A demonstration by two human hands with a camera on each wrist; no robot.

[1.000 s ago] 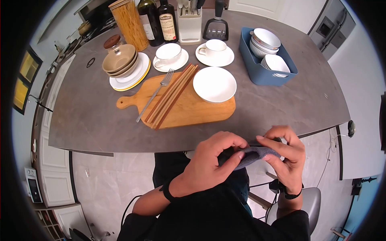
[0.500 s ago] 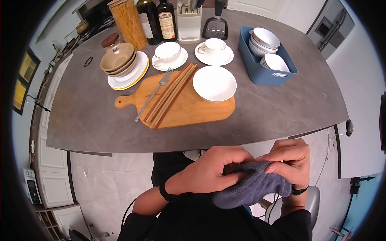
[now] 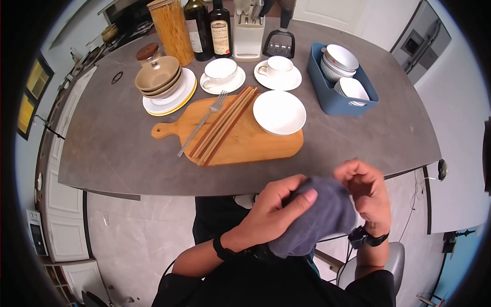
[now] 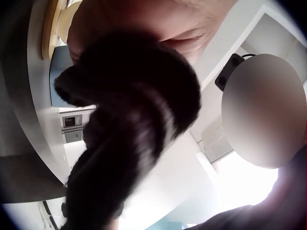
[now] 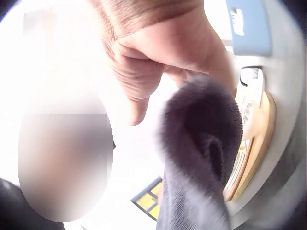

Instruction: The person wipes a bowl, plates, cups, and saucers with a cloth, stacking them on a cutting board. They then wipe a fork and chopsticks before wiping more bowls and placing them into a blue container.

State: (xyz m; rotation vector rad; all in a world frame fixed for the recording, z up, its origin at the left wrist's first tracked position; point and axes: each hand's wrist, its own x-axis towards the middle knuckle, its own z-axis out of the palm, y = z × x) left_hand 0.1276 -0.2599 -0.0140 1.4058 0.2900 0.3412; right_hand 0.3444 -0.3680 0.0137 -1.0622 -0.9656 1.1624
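Note:
A soft grey cloth hangs in front of the body, just off the table's near edge. My left hand grips it, with the thumb laid over its upper left side. Beside its right edge is my right hand, fingers loosely bent. In the right wrist view the thumb of the right hand stands apart from the cloth, and its fingertips are partly hidden behind the fabric. The left wrist view shows the cloth dark and bunched below the palm; the left fingertips are hidden there.
A wooden cutting board carries a fork, several chopsticks and a white bowl. Behind are two cups on saucers, stacked brown bowls on plates, bottles, a knife block and a blue bin of bowls.
Both hands first pinched the bunched cloth between them. The cloth has since spread out and hangs lower, and the right hand's thumb and fingers have come away from its edge.

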